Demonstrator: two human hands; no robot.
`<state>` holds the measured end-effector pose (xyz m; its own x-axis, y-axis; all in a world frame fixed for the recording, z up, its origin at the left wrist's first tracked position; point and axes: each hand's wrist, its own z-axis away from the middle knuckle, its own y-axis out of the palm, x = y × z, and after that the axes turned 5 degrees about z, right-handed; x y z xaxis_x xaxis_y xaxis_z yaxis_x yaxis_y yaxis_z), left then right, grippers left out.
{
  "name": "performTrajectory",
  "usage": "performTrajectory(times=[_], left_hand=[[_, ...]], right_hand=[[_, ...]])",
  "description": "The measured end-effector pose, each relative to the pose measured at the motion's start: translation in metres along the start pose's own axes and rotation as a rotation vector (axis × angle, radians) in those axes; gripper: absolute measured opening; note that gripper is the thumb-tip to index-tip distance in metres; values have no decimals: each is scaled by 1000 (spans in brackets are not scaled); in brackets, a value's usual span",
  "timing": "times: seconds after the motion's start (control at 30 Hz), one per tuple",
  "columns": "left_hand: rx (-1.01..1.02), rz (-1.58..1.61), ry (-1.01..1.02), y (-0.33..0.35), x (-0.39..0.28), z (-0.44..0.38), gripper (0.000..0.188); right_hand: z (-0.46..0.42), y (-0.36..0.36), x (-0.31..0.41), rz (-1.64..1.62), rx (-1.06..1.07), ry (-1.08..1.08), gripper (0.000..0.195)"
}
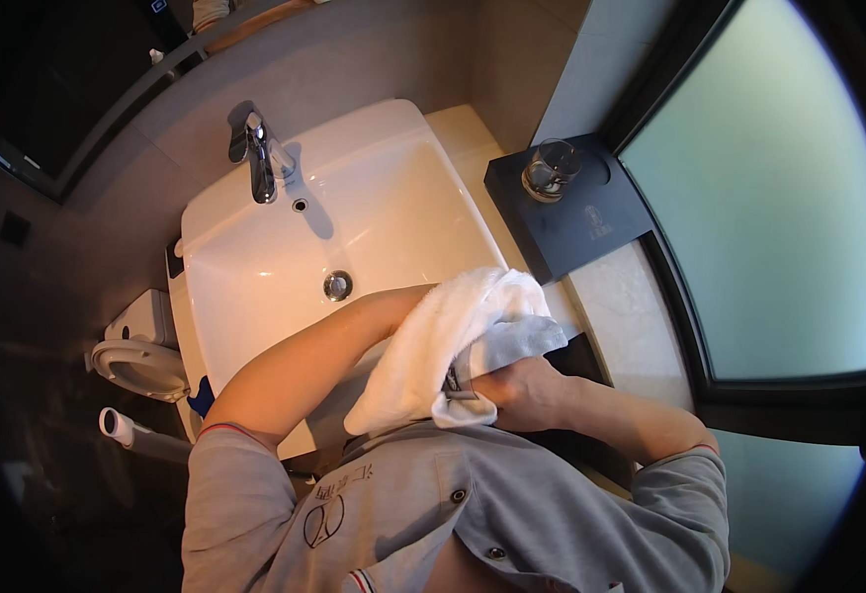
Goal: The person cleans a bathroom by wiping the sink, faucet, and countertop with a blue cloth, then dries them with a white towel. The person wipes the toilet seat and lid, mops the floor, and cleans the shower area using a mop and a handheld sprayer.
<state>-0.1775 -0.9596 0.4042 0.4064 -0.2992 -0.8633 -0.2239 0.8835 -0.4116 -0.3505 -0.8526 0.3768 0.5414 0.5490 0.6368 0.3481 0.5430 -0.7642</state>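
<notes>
A bunched white towel (433, 348) is held up before my chest, over the front right corner of the washbasin. My left forearm (307, 356) reaches across the basin's front, and the left hand is hidden behind and under the towel. My right hand (518, 393) is closed at the towel's lower right side, its fingertips covered by folds. Above that hand lies a greyish flap of cloth (514, 345). A small dark mark and what looks like a clear edge show between the folds; I cannot tell what this belongs to.
The white washbasin (403, 207) has a chrome tap (261, 159) and drain plug (337, 285). To its right, a dark tray box (603, 200) carries an upright clear glass (552, 172) beside a round recess. A frosted glass panel (759, 207) stands beyond. At left are a toilet (140, 359) and a white tube (125, 430).
</notes>
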Motion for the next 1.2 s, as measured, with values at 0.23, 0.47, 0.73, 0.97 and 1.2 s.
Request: performTrajectory(times=[0.23,0.47,0.73,0.97,1.2], left_hand=[[-232,488,215,40,-8,27,33],[-436,722,121,43,4,13,41],[-504,444,173,54,17,-23,57],[-102,1489,252,88,4,-104,37],[-19,1513,69,110,13,-164,34]], right_hand=[[6,-12,-11,216,-311,-259,27],[8,-15,-3,-69,-134,-76,47],[41,-80,-13,-717,-463,346,31],[90,-166,-92,-381,-989,680,25],[34,-199,-229,198,-688,882,32]])
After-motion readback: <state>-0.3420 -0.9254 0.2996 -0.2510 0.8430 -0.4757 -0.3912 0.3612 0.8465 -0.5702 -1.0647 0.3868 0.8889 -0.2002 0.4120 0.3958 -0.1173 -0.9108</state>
